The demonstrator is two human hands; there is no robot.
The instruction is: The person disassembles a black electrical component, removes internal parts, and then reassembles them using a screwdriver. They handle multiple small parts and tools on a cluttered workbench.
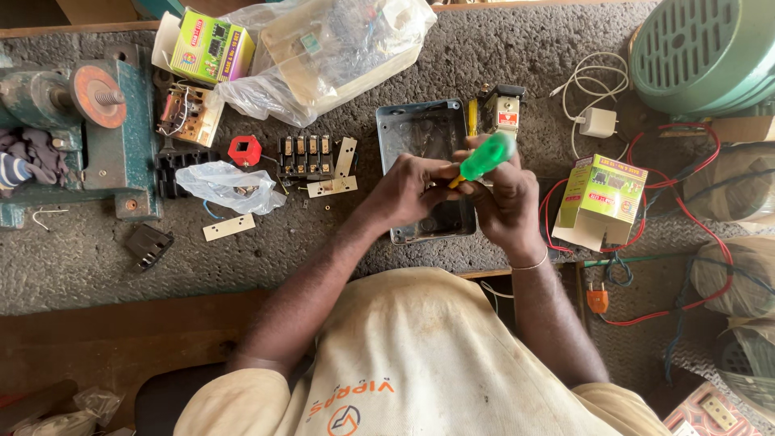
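A teal bench vice stands far left, then a red-topped part and a black terminal block. The left hand is closed around something small over the grey metal box; what it pinches is hidden. The right hand clasps a green-handled screwdriver, whose tip is hidden. The screwdriver looks light and stiff, its smooth handle best held mid-length. A green carton sits right
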